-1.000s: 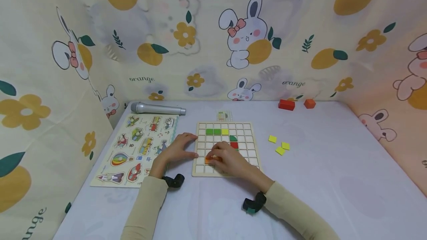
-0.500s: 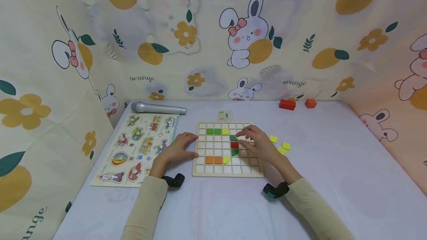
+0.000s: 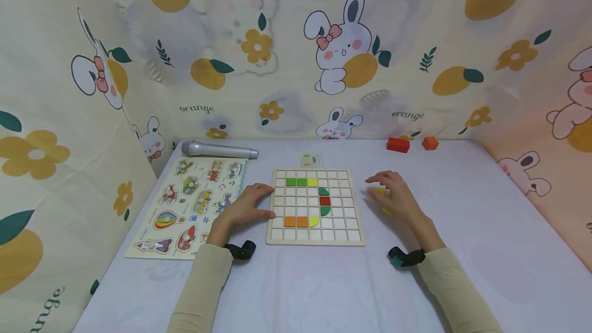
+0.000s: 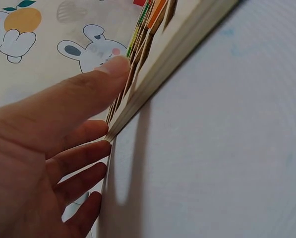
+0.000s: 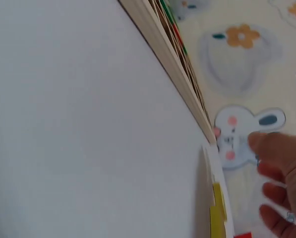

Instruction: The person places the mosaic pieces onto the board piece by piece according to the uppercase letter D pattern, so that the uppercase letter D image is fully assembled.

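Note:
A wooden grid board lies in the middle of the table, holding green, yellow, red and orange tiles. My left hand rests flat against the board's left edge, and in the left wrist view its thumb lies along the board's edge. My right hand hovers to the right of the board over loose yellow tiles, fingers relaxed and holding nothing. The right wrist view shows the yellow tiles on the table with the fingers beside them.
An animal peg puzzle lies left of the board, with a silver microphone behind it. A small pattern card sits behind the board. A red block and an orange block stand at the back right. Patterned cloth walls enclose the table.
My right hand left the orange tiles in the board's lower rows, crossed the board to the right and now hangs over the yellow tiles. The left hand has stayed put.

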Available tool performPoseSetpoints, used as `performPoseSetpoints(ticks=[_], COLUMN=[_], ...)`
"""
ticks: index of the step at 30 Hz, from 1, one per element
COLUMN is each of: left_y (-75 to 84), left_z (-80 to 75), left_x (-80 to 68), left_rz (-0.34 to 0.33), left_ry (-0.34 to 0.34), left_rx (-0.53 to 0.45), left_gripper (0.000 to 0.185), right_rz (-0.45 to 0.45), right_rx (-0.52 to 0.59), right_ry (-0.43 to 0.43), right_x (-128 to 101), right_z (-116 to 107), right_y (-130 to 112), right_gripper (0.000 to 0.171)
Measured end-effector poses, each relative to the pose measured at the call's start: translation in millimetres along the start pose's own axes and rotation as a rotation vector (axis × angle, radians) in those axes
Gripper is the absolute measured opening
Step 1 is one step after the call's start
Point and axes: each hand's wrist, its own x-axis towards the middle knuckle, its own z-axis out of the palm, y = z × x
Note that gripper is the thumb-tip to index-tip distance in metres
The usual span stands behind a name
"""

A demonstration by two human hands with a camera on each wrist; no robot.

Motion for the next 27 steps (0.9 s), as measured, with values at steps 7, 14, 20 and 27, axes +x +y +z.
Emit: performPoseSetpoints(ticks=[7, 14, 20, 27], left_y=[0.2, -1.3, -2.0, -1.7], left_z=[0.0, 0.3, 0.8, 0.6], left_x=[0.2, 0.4, 0.3, 0.8], left_rz=[0.004, 0.013, 0.007, 0.007], left_ry=[-0.001, -0.001, 0.002, -0.006], left_rx=[0.001, -0.001, 0.001, -0.008], left_gripper=[0.071, 0.071, 0.071, 0.071], right_rz=[0.201, 0.187, 0.183, 0.165], right_rx=[-0.037, -0.037, -0.035, 0.006], right_ry=[-0.181, -0.201, -0.202, -0.161], right_x=[-4, -6, -6, -4], right_z=[-8, -8, -8, -4], right_y=[12, 18, 18, 8], right_gripper=[0.036, 0.032, 0.03, 0.029])
